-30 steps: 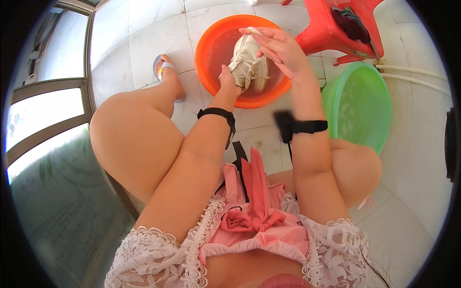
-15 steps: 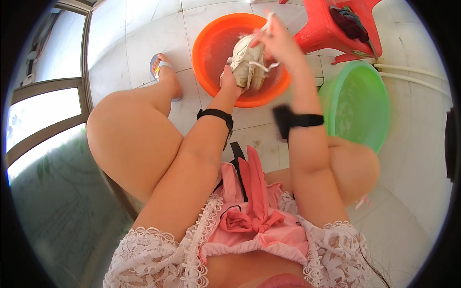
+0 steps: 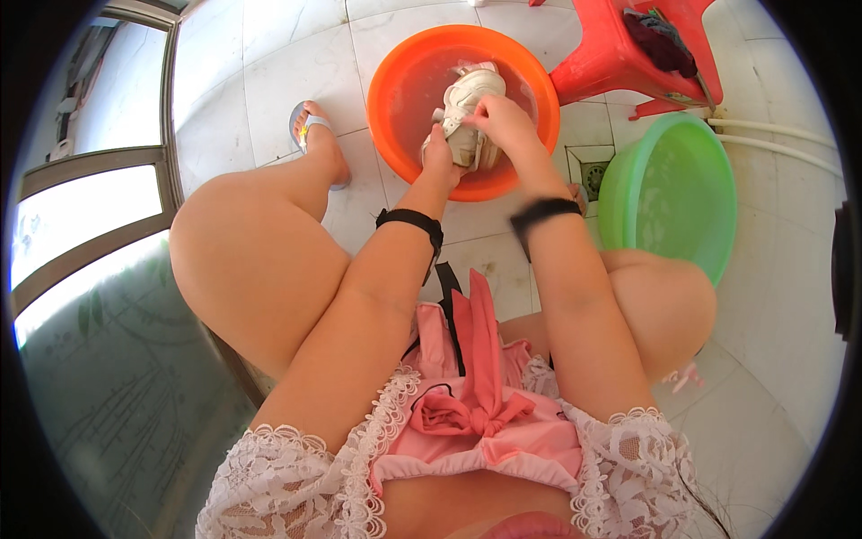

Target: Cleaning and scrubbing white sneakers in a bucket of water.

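A wet-looking white sneaker (image 3: 478,87) is held over an orange basin (image 3: 381,99) of cloudy water, its toe pointing away from me. My left hand (image 3: 439,156) grips the shoe near its heel end. Over the lacing, my right hand (image 3: 505,122) has thumb and fingers pinched together on the shoelace, most of which the fingers hide. Another pale shoe part shows low in the basin beside the held one, partly covered by my right hand.
Right of the orange basin stands a green basin (image 3: 639,180), close to a floor drain (image 3: 593,175). Behind it is a red plastic stool (image 3: 596,56) with dark cloth (image 3: 660,43) on it. White pipes (image 3: 777,148) run along the right wall. A framed glass door (image 3: 171,108) is at left.
My right hand has come down from above the basin's far right side, where it held a shoelace stretched up, to the shoe's lacing. My left hand keeps its grip.
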Demonstrator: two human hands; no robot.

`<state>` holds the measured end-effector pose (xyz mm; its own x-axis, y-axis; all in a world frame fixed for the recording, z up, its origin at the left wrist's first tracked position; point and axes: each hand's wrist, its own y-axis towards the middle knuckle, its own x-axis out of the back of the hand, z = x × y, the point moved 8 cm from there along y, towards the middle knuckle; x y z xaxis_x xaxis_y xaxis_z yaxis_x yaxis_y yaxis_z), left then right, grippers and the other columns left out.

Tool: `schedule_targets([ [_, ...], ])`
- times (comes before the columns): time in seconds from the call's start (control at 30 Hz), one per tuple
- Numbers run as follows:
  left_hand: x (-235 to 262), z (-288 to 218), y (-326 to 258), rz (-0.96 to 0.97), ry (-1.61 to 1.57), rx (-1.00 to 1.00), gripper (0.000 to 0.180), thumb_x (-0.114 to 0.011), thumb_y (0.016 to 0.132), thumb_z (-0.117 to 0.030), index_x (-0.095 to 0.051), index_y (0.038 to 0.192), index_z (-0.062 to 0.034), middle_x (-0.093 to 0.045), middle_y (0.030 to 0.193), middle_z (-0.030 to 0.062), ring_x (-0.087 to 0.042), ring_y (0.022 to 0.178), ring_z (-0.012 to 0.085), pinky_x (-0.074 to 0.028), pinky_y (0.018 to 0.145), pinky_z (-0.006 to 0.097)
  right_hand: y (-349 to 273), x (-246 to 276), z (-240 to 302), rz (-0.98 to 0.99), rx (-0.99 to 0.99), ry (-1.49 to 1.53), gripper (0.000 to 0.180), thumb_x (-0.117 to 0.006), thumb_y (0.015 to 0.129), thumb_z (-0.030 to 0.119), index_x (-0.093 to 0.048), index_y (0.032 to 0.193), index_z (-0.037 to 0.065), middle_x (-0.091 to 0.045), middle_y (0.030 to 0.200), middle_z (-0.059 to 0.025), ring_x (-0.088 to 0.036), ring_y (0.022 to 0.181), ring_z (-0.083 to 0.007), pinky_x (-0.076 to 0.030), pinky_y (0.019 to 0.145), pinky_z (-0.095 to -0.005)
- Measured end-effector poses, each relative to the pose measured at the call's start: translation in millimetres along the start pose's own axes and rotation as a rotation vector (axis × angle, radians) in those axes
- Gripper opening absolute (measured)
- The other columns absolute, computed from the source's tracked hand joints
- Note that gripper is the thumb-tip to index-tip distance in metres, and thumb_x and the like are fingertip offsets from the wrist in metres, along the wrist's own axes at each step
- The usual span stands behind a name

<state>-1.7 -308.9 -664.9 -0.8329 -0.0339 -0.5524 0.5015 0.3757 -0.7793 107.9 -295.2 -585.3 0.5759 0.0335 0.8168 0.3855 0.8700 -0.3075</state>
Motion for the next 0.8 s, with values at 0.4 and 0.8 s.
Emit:
schedule_targets([
  [0.4,23.7,2.1,45.2,0.009,0.032,-0.134,0.039,-0.024,0.093,-0.037,-0.042,0.119,-0.0139,-0.052,0.112,0.0086,-0.054,0.097,0.0249,-0.045,0.074,0.044,8.0,32.4,28.6,-0.121,0.115,-0.066,0.018,-0.061,0.077,0.022,-0.064,0.079,0.004,-0.06,0.068,-0.0106,-0.059,0.063,-0.0219,-0.046,0.058,-0.0326],
  [0.8,5.9,-11.6,18.1,0.085,-0.127,-0.015,0.045,-0.021,0.093,-0.038,-0.044,0.12,-0.0105,-0.052,0.114,0.0094,-0.055,0.099,0.0282,-0.047,0.077,0.046,-31.6,28.8,30.8,0.696,-0.085,0.023,0.023,-0.066,0.076,0.029,-0.065,0.074,0.006,-0.057,0.059,-0.0007,-0.055,0.056,-0.0071,-0.042,0.051,-0.0226],
])
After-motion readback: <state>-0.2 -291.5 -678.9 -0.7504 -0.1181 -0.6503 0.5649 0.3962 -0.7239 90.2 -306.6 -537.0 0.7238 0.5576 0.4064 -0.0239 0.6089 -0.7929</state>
